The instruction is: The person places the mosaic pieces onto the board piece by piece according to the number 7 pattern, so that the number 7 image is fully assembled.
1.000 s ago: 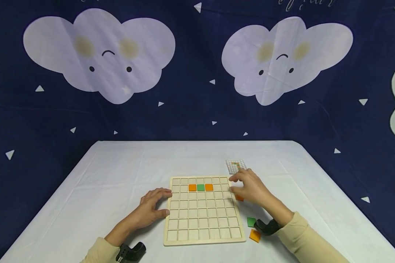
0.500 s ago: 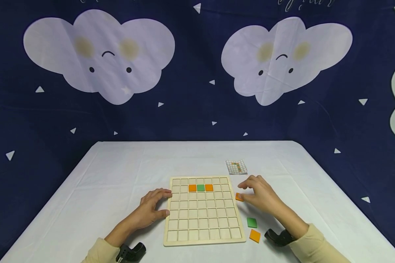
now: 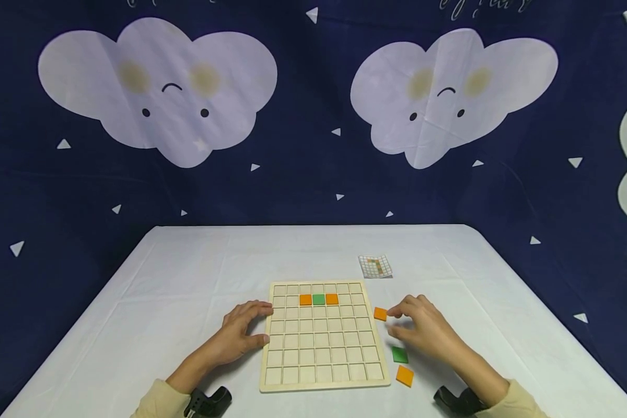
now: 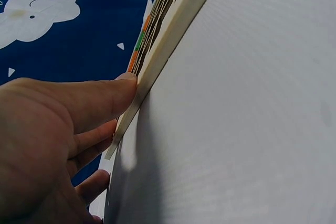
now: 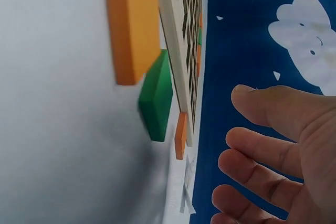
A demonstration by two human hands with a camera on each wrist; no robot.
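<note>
A pale wooden grid board (image 3: pixel 321 338) lies on the white table. Near its far side an orange tile (image 3: pixel 305 299), a green tile (image 3: pixel 319 299) and another orange tile (image 3: pixel 332 299) fill cells in one row. My left hand (image 3: pixel 236 335) rests its thumb and fingertips against the board's left edge, which the left wrist view also shows. My right hand (image 3: pixel 423 328), holding nothing, hovers with parted, slightly bent fingers just right of a loose orange tile (image 3: pixel 380 314). Closer to me lie a loose green tile (image 3: pixel 399 355) and an orange tile (image 3: pixel 404 375).
Behind the board's far right corner lies a small card (image 3: pixel 375 267) printed with a coloured grid pattern. A white cloth covers the table (image 3: pixel 188 261). Dark blue fabric with clouds (image 3: pixel 313 197) hangs at the back. Black wrist devices (image 3: pixel 208 402) sit on both wrists.
My right hand has drawn back from the board's far right edge, toward me and to the right, uncovering the card and the loose orange tile. The left hand stays put.
</note>
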